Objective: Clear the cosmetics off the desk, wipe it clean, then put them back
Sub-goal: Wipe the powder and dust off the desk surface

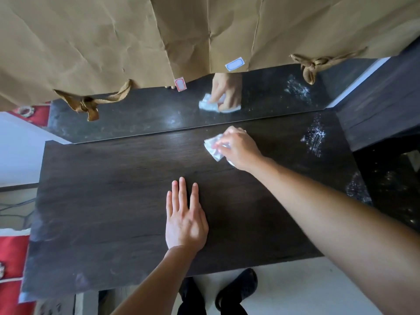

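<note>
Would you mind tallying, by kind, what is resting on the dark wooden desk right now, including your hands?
Bare hands: 2, the left hand flat, the right hand on the wipe
Crumpled white wipe: 1
White powdery smear: 1
Cosmetics: 0
Total on the dark wooden desk: 4

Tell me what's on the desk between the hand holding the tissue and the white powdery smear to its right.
Nothing: the head view shows bare dark wooden desk between the right hand on the crumpled white tissue and the white powdery smear.
</note>
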Demonstrator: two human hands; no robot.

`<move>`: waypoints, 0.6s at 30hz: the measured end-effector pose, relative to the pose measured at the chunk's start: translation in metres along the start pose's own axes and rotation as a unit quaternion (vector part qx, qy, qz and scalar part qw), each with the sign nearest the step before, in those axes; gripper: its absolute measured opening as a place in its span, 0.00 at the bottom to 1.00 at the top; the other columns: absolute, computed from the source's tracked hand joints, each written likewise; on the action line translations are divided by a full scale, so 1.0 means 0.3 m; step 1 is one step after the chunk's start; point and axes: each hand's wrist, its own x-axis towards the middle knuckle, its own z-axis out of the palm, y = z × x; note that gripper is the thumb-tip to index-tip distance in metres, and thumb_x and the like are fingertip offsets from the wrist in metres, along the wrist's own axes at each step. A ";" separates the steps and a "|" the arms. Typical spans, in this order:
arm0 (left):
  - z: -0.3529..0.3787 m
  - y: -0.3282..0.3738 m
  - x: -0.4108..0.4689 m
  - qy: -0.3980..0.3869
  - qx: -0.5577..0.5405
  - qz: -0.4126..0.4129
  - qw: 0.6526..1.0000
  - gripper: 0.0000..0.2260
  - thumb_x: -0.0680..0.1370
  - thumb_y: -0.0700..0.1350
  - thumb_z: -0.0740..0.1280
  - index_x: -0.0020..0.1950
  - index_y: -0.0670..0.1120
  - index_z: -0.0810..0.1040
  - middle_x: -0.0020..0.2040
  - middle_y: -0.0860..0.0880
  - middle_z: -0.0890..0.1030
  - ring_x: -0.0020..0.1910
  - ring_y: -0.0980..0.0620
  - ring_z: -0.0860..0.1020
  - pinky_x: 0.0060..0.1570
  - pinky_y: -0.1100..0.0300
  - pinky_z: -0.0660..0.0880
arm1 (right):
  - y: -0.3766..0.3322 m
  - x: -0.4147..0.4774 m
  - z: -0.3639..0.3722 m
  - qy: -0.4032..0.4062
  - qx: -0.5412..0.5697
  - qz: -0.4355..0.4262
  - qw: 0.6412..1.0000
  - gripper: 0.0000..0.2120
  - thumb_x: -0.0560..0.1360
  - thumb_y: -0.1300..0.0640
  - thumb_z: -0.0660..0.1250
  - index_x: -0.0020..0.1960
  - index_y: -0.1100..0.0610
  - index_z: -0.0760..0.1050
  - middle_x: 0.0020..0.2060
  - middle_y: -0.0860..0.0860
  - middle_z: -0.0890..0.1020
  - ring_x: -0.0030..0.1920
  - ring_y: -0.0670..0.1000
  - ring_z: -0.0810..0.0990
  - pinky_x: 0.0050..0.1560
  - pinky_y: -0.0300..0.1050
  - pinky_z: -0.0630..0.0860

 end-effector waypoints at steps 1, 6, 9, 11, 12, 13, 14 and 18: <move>-0.002 0.003 -0.001 0.000 -0.001 0.002 1.000 0.23 0.77 0.44 0.52 0.72 0.41 0.67 0.75 0.36 0.60 0.75 0.38 0.55 0.73 0.46 0.51 | 0.017 -0.024 -0.036 -0.043 0.008 0.000 0.999 0.06 0.74 0.57 0.69 0.47 0.52 0.84 0.44 0.48 0.73 0.50 0.53 0.74 0.48 0.41 0.66; -0.008 0.013 0.004 0.003 -0.002 -0.003 1.000 0.23 0.78 0.45 0.51 0.72 0.41 0.67 0.74 0.36 0.60 0.75 0.38 0.55 0.73 0.47 0.51 | 0.070 0.038 -0.115 0.125 0.115 0.204 0.964 0.07 0.72 0.62 0.68 0.47 0.57 0.83 0.45 0.54 0.84 0.47 0.53 0.81 0.42 0.39 0.73; -0.005 0.014 -0.001 0.004 -0.004 -0.001 1.000 0.23 0.78 0.44 0.52 0.72 0.41 0.67 0.75 0.36 0.60 0.75 0.38 0.55 0.73 0.47 0.51 | 0.001 0.103 -0.010 0.247 0.081 0.237 0.936 0.09 0.72 0.63 0.66 0.48 0.60 0.83 0.49 0.59 0.81 0.50 0.60 0.79 0.47 0.47 0.73; -0.004 0.014 0.004 0.005 -0.006 -0.001 1.000 0.22 0.78 0.44 0.52 0.72 0.42 0.66 0.75 0.36 0.60 0.75 0.38 0.55 0.74 0.47 0.50 | -0.084 0.099 0.085 0.230 0.072 0.163 0.957 0.08 0.71 0.64 0.66 0.47 0.61 0.82 0.49 0.59 0.79 0.50 0.61 0.76 0.48 0.50 0.74; -0.003 0.012 0.005 0.004 -0.005 -0.001 1.000 0.22 0.78 0.44 0.52 0.72 0.42 0.66 0.75 0.37 0.60 0.75 0.38 0.54 0.74 0.47 0.50 | -0.120 0.082 0.123 0.197 0.057 0.109 0.973 0.08 0.72 0.65 0.67 0.48 0.61 0.82 0.49 0.58 0.78 0.50 0.59 0.75 0.50 0.50 0.74; -0.001 0.009 0.004 0.003 -0.003 -0.001 1.000 0.22 0.78 0.44 0.52 0.72 0.42 0.66 0.75 0.37 0.60 0.75 0.38 0.54 0.74 0.48 0.49 | -0.139 0.061 0.148 0.161 0.041 0.049 0.985 0.08 0.73 0.65 0.67 0.49 0.60 0.83 0.49 0.57 0.78 0.50 0.58 0.74 0.50 0.50 0.73; 0.000 0.005 0.001 0.000 0.000 -0.001 1.000 0.22 0.78 0.44 0.52 0.72 0.42 0.66 0.75 0.37 0.60 0.76 0.39 0.54 0.74 0.48 0.49 | -0.142 0.042 0.155 0.126 0.026 -0.004 0.992 0.08 0.73 0.65 0.67 0.50 0.59 0.83 0.49 0.57 0.77 0.50 0.58 0.73 0.51 0.49 0.73; -0.001 0.005 -0.009 -0.007 -0.001 0.005 1.000 0.23 0.78 0.45 0.51 0.72 0.41 0.67 0.75 0.36 0.60 0.75 0.38 0.55 0.73 0.47 0.51 | -0.006 -0.009 0.059 0.106 -0.088 -0.024 0.990 0.13 0.76 0.56 0.60 0.53 0.53 0.82 0.53 0.56 0.76 0.54 0.57 0.71 0.53 0.51 0.71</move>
